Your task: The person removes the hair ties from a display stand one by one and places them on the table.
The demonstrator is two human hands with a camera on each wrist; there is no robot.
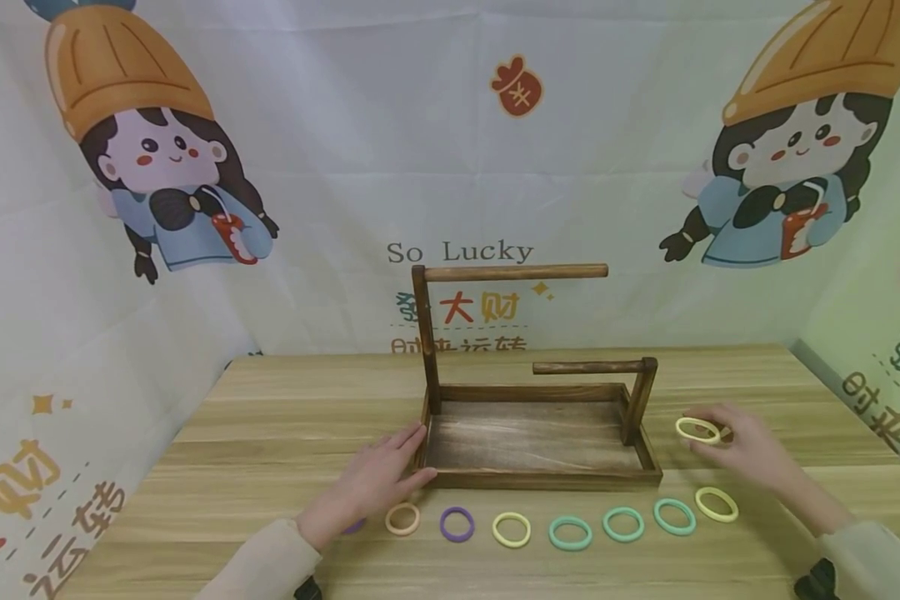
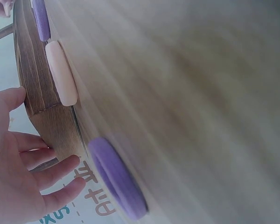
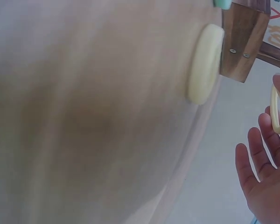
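A dark wooden tray (image 1: 543, 480) with two posts stands on the table; a long rod (image 1: 517, 272) juts from the tall left post and a shorter rod (image 1: 588, 367) from the right one. My left hand (image 1: 378, 475) rests at the tray's front left corner, thumb at the front wall and relaxed fingers by the end wall. Right of the tray, my right hand (image 1: 742, 446) pinches a pale yellow ring (image 1: 697, 430) between thumb and fingers, raised above the table. In the right wrist view, the other fingers spread away from this ring (image 3: 276, 112).
Before the tray lies a row of rings: a purple ring (image 2: 116, 179) partly behind my left hand in the head view, a peach ring (image 1: 402, 519), another purple ring (image 1: 457, 524), a yellow ring (image 1: 512, 530), three green rings (image 1: 570, 533) and a yellow ring (image 1: 716, 505). A printed cloth (image 1: 450, 208) hangs behind.
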